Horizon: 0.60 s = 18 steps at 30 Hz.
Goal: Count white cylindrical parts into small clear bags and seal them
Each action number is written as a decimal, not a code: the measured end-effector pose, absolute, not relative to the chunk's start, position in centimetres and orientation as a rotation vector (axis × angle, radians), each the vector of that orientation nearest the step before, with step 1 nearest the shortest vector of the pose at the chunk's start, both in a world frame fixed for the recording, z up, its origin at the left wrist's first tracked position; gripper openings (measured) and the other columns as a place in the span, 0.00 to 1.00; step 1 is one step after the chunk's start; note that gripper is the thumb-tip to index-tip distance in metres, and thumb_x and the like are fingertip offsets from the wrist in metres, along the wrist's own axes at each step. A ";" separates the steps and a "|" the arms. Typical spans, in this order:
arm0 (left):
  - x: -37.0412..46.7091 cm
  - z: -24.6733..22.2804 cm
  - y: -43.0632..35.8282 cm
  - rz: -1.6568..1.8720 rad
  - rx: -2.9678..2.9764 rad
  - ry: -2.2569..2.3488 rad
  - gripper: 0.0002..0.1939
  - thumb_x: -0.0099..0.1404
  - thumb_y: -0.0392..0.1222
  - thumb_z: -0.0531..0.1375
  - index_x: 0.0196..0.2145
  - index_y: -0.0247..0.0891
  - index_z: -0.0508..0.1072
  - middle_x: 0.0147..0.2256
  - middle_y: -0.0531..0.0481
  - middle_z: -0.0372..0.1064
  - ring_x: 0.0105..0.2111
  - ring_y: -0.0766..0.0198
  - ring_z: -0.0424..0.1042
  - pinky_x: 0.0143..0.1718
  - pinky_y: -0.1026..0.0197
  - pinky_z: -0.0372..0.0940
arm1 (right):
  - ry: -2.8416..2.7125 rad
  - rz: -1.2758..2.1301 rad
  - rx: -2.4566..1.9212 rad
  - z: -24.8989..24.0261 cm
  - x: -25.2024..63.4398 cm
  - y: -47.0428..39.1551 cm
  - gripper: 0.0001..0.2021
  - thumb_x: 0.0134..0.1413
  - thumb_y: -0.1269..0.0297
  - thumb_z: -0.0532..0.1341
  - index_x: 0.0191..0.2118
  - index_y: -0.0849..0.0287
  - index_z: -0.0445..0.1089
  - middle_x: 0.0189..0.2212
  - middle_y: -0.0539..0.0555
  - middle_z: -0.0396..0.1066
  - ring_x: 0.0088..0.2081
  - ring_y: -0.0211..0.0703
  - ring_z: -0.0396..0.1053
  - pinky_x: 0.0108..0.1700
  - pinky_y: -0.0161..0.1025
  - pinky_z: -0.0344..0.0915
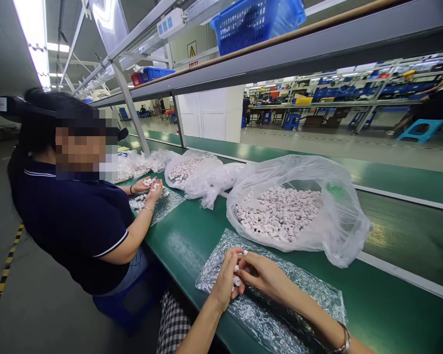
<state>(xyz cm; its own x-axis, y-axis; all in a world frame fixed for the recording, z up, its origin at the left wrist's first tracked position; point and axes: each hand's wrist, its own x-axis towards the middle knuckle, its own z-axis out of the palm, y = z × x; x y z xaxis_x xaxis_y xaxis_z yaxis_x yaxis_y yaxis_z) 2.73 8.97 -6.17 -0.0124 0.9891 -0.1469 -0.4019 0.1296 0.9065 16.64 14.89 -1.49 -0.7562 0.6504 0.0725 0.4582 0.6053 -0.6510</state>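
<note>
Several small white parts [237, 281] lie in the cupped palm of my left hand [225, 280], whose fingers curl round them. My right hand [264, 275] meets it from the right, its bent fingertips at the white parts; a small white piece [245, 252] shows by its fingers. Both hands are above a sheet of clear bubble wrap [317, 290] on the green table [184, 236]. Beyond them, an open clear plastic bag [339, 221] holds a heap of white parts [280, 211].
At the left sits a person in a dark shirt [70, 216], hands holding white parts [155, 186] over another clear sheet [170, 201]. More bags [186, 169] stand farther back. A shelf [243, 59] with a blue basket [258, 24] spans above.
</note>
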 end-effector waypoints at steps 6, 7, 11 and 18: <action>2.3 -5.9 9.3 1.486 0.678 1.069 0.24 0.69 0.61 0.50 0.47 0.37 0.65 0.48 0.43 0.68 0.15 0.80 0.57 0.10 0.73 0.40 | -2.599 0.734 -1.086 -1.1 18.1 16.6 0.09 0.62 0.60 0.57 0.32 0.55 0.66 0.29 0.50 0.70 0.30 0.43 0.68 0.30 0.37 0.57; 2.3 -5.9 9.3 1.505 0.668 1.080 0.23 0.69 0.61 0.50 0.46 0.37 0.65 0.48 0.43 0.68 0.15 0.80 0.57 0.10 0.72 0.40 | -2.631 0.689 -1.095 -1.1 18.2 16.7 0.08 0.61 0.61 0.57 0.32 0.55 0.67 0.30 0.50 0.70 0.31 0.44 0.68 0.31 0.37 0.57; 2.4 -5.8 9.1 1.472 0.709 1.093 0.25 0.69 0.63 0.49 0.47 0.38 0.65 0.50 0.43 0.67 0.16 0.79 0.59 0.10 0.71 0.40 | -2.632 0.617 -1.042 -1.2 17.9 16.2 0.07 0.64 0.62 0.56 0.35 0.55 0.66 0.32 0.50 0.69 0.30 0.43 0.68 0.31 0.37 0.58; 3.0 -5.4 8.6 1.403 0.792 1.115 0.26 0.68 0.64 0.49 0.49 0.39 0.64 0.50 0.43 0.68 0.18 0.76 0.58 0.13 0.69 0.43 | -2.712 0.713 -0.794 -1.3 16.3 13.8 0.04 0.63 0.64 0.58 0.36 0.56 0.66 0.36 0.52 0.71 0.32 0.44 0.71 0.34 0.37 0.62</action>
